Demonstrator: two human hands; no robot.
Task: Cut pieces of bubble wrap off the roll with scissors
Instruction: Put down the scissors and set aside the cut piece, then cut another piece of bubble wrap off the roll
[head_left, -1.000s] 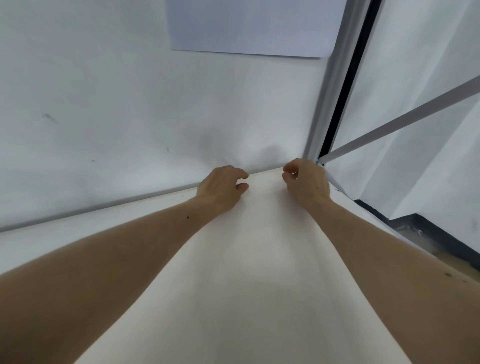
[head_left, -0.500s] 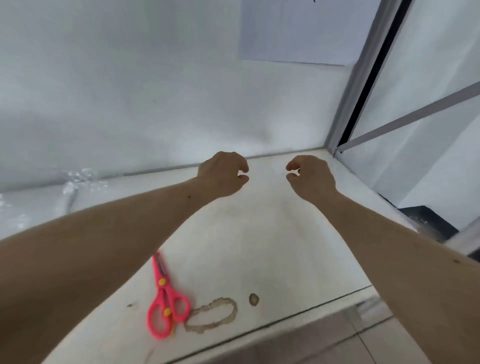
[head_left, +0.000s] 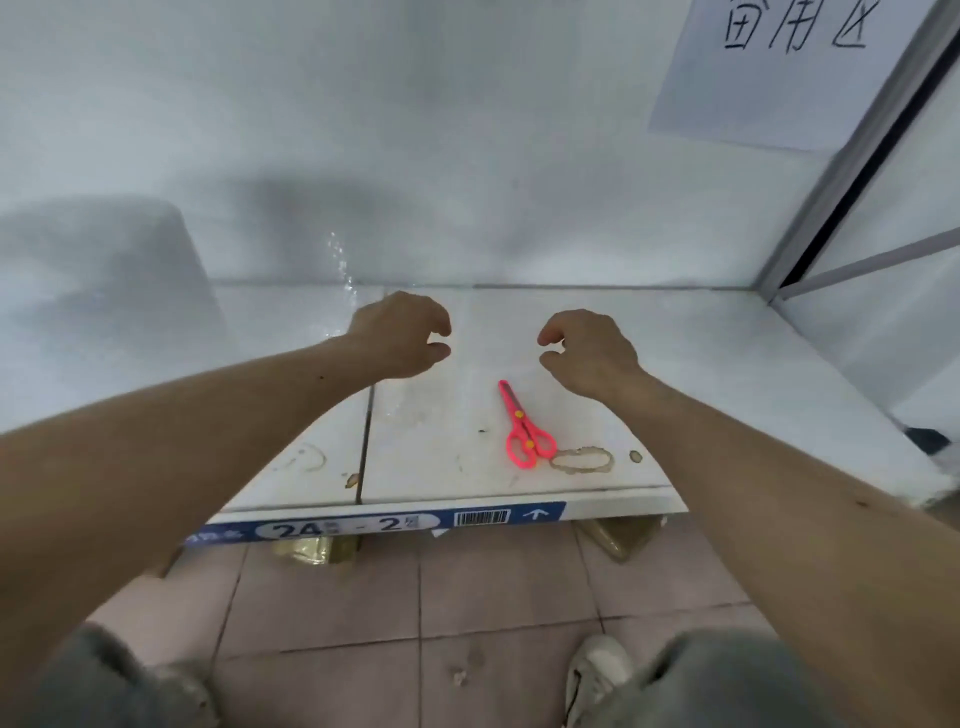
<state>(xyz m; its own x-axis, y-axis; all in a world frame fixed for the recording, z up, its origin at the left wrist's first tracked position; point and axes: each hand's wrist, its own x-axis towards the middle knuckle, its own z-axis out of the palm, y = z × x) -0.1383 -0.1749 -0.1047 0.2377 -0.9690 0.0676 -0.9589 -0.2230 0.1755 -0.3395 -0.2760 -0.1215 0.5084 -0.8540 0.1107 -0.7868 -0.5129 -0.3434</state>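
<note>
Scissors, pink with yellow rivets, are seen lying flat near the front edge of the white table, blades pointed toward the back wall; half a second ago they were lying toward the front left of what was in view, and a second ago they were not in view at all. More of the table's front edge and the tiled floor is now shown than before. The left hand and right hand are held above the middle of the table, as before, each with fingers loosely curled and thumb apart from them, nothing being pinched or gripped. The roll of bubble wrap is seen at the back left corner, blurred, with a clear sheet trailing from it toward the left hand. A blue label strip is fixed along the front edge, on which "24" and "2", a barcode and a white arrow can be read. Handwritten characters are carried on a paper sheet on the wall at upper right.
</note>
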